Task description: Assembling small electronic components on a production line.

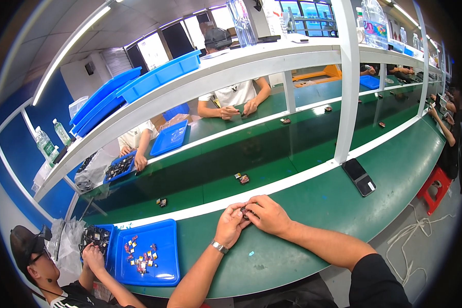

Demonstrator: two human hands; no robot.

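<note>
My left hand [229, 226] and my right hand [267, 216] meet over the near edge of the green work surface. Between their fingertips is a small dark part [245, 212], mostly covered by the fingers, so its exact kind does not show. Both hands are closed on it. A metal-banded watch sits on my left wrist. Just beyond my hands, a small red and dark assembly [243, 178] lies on the green conveyor belt [205, 177]. Another small dark and yellow assembly [161, 202] lies farther left on it.
A blue tray [172, 256] with several small red, white and yellow parts stands at my left, beside a co-worker's hands [93, 255]. A black phone [358, 177] lies to the right. A white post [347, 102] and shelf rise ahead. Co-workers sit across the belt.
</note>
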